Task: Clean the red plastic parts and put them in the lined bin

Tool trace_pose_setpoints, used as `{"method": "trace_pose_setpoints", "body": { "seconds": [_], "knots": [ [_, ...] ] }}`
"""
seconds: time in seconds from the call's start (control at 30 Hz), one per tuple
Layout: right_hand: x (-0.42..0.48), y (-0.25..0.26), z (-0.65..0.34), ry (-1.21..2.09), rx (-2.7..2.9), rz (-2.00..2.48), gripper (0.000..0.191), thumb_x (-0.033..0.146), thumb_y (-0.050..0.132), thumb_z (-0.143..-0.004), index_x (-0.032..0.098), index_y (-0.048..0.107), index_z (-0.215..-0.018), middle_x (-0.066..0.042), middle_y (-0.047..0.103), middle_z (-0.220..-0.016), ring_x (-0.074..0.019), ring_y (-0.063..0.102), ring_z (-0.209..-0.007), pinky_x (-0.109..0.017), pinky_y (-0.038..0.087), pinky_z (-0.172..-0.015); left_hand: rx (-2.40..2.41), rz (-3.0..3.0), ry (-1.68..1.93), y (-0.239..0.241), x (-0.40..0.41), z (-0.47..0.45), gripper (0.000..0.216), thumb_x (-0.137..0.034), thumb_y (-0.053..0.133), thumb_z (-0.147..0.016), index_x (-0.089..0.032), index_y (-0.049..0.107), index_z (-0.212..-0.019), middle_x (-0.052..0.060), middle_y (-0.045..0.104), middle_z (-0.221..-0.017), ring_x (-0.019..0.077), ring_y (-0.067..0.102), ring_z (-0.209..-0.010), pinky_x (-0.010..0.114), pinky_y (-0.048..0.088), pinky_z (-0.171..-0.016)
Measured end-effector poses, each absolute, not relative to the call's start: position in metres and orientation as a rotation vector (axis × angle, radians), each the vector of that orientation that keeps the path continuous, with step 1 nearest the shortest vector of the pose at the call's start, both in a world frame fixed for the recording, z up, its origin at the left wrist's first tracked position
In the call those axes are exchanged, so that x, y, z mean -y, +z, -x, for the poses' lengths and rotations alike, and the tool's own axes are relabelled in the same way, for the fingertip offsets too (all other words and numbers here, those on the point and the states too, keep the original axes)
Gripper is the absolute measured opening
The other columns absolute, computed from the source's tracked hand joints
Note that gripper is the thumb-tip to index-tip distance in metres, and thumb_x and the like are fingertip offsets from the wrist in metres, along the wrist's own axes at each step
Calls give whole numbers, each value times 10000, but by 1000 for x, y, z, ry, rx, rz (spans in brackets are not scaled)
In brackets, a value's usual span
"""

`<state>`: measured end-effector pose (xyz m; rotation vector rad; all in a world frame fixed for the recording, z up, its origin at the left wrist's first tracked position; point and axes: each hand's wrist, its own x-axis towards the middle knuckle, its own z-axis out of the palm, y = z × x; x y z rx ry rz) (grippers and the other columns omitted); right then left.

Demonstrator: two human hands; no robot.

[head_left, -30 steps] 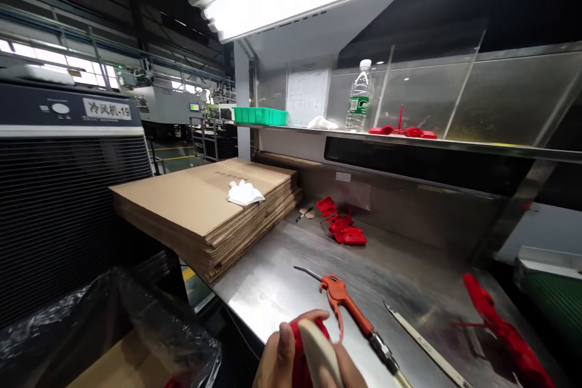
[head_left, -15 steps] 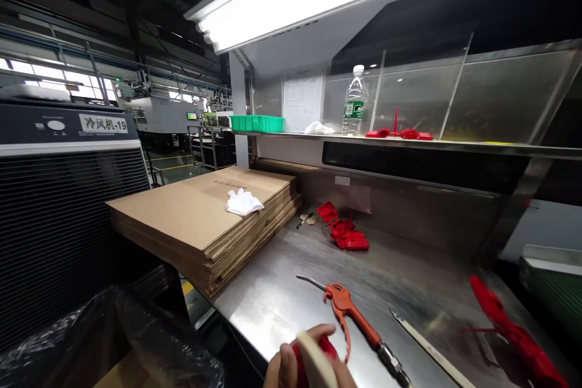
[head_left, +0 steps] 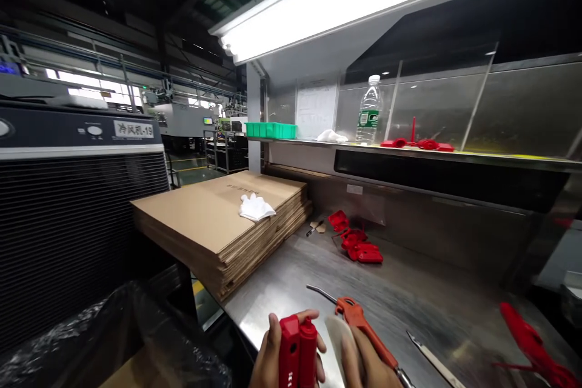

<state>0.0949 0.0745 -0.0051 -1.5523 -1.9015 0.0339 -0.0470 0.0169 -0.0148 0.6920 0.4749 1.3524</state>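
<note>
My left hand point(head_left: 273, 354) grips a red plastic part point(head_left: 296, 351) made of two upright side-by-side pieces, low at the frame's bottom edge over the steel bench point(head_left: 291, 267). My right hand point(head_left: 364, 361) is just to its right and holds a pale, flat beige tool point(head_left: 339, 339) against its fingers. Right behind that hand an orange air blow gun point(head_left: 359, 321) lies on the bench. Both wrists are cut off by the frame.
A stack of flat cardboard sheets point(head_left: 213, 218) with a white cloth point(head_left: 255, 207) sits at the left. More red parts point(head_left: 359, 242) lie by the back wall, another red part point(head_left: 530, 339) at the right. A metal blade point(head_left: 431, 357) lies near the gun. The shelf holds a water bottle point(head_left: 369, 110) and green tray point(head_left: 270, 130).
The view has shifted, so everything sits a little more to the right. My hands have separated: the red part now stands clear in my left hand and the beige tool is beside it.
</note>
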Motion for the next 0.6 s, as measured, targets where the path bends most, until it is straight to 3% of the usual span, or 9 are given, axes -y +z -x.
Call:
{"method": "trace_pose_setpoints", "body": {
  "seconds": [0.1,0.17,0.3,0.37,0.47,0.53,0.6],
  "knots": [
    [-66,-9,-103,81,1987,1722,434,395,314,-1002,276,721,-1094,-92,764,-878,-306,735,-761,-376,547,-583,-407,-650,1321,-19,-19,54,684,-719,341,-889,-177,658,-1159,132,730,-932,225,695,-636,330,531,-548],
    [-67,-6,-121,57,2096,1856,465,435,304,-1009,244,661,-1237,-136,723,-1086,-324,710,-921,-421,546,-732,-344,-646,1315,-22,-20,57,679,-712,315,-897,-180,654,-1150,116,724,-906,232,702,-658,330,535,-569],
    [-72,-8,-167,9,2146,2138,686,578,533,-866,156,525,-1408,-199,585,-1282,-394,546,-1179,-522,418,-990,-302,-676,1272,-25,-23,61,729,-697,214,-916,-159,637,-1168,129,719,-864,266,705,-676,361,537,-586],
    [-71,-14,-177,79,2151,2189,686,577,574,-800,141,586,-1330,-204,582,-1268,-415,517,-1188,-558,374,-1009,-303,-660,1273,-25,-25,61,750,-707,208,-912,-146,632,-1171,133,715,-861,266,698,-676,364,531,-591],
    [-70,-17,-176,35,2174,2116,431,456,565,-771,151,666,-1059,-176,628,-1133,-400,550,-1111,-543,382,-973,-335,-565,1313,-20,-27,59,675,-688,291,-918,-156,615,-1178,119,713,-872,257,693,-694,365,534,-603],
    [-69,-13,-175,38,2150,2082,298,366,553,-744,163,617,-953,-157,647,-1062,-362,594,-1045,-474,431,-902,-397,-472,1365,-15,-27,59,587,-646,375,-923,-171,593,-1192,108,716,-899,255,701,-736,364,548,-624],
    [-66,-7,-182,167,2066,2082,307,352,525,-754,190,545,-1014,-122,670,-1004,-304,654,-904,-412,471,-763,-478,-400,1456,-11,-27,62,549,-611,445,-918,-173,563,-1228,95,713,-909,254,707,-781,357,560,-648]
  ]
}}
